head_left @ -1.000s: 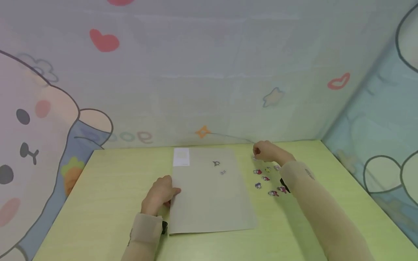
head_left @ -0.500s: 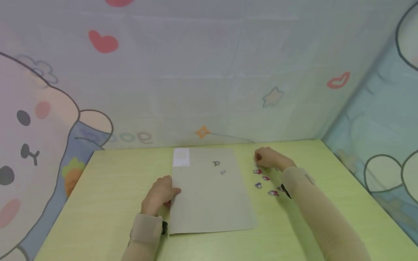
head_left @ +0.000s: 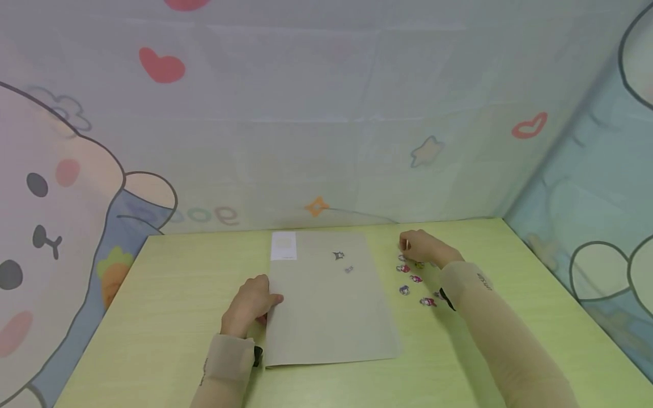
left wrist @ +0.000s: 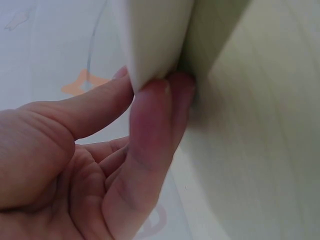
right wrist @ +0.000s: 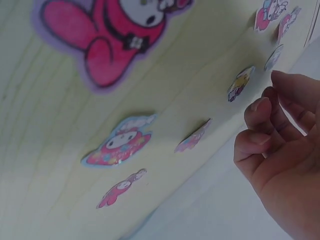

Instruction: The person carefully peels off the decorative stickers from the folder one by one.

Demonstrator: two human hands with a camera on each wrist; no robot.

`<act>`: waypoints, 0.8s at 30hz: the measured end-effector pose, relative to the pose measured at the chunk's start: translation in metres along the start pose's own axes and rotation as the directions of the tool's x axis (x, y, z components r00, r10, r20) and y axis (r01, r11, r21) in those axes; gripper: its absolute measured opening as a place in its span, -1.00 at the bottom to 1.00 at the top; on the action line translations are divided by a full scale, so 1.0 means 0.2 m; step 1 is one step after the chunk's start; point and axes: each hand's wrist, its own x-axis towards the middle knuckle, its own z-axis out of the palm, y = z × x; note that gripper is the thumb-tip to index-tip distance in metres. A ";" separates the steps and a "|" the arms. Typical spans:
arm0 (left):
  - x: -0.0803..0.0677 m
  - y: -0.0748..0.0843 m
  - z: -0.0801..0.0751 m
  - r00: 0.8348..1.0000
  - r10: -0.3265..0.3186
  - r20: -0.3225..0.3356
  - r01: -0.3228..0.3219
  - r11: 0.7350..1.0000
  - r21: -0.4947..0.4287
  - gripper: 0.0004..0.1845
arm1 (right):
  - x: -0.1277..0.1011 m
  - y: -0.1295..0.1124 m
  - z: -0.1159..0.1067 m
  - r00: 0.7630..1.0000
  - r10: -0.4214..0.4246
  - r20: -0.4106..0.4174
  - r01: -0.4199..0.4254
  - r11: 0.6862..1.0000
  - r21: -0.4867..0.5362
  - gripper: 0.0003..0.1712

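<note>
A large flat grey-beige sheet (head_left: 329, 317) lies on the table, with a white label (head_left: 283, 245) at its far left corner. Two small cartoon cut-outs (head_left: 339, 255) show on its upper part. My left hand (head_left: 250, 303) pinches the sheet's left edge, thumb on top and fingers beneath, as the left wrist view confirms. My right hand (head_left: 423, 247) is at the far right with fingers bent, its fingertips right at a small pale sticker (right wrist: 273, 57). I cannot tell whether they pinch it. Pink sticker figures (right wrist: 117, 142) lie spread on the wood nearby.
The pale wooden table (head_left: 168, 317) ends at a light fabric backdrop (head_left: 306, 141) with hearts and a star. Several stickers (head_left: 427, 302) lie right of the sheet, some partly under the right forearm. A patterned side drape (head_left: 592, 215) borders the table's right.
My right hand has come slightly nearer and to the right, and the pale sticker at its fingertips has shifted the same way. The left hand and the sheet have stayed in place.
</note>
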 end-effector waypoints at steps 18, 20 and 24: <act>-0.01 0.00 -0.01 1.000 -0.011 0.007 0.011 1.000 -0.005 -0.70 | 0.15 -0.33 0.11 0.988 -0.139 -0.064 0.134 0.988 -0.071 -0.78; -0.01 0.00 -0.01 1.000 -0.012 0.004 0.012 1.000 -0.003 -0.69 | 0.16 -0.37 0.13 0.984 -0.161 -0.072 0.155 0.984 -0.084 -0.77; 0.00 0.00 0.00 1.000 -0.012 -0.002 0.012 1.000 0.007 -0.68 | 0.19 -0.44 0.16 0.983 -0.168 -0.068 0.162 0.983 -0.088 -0.70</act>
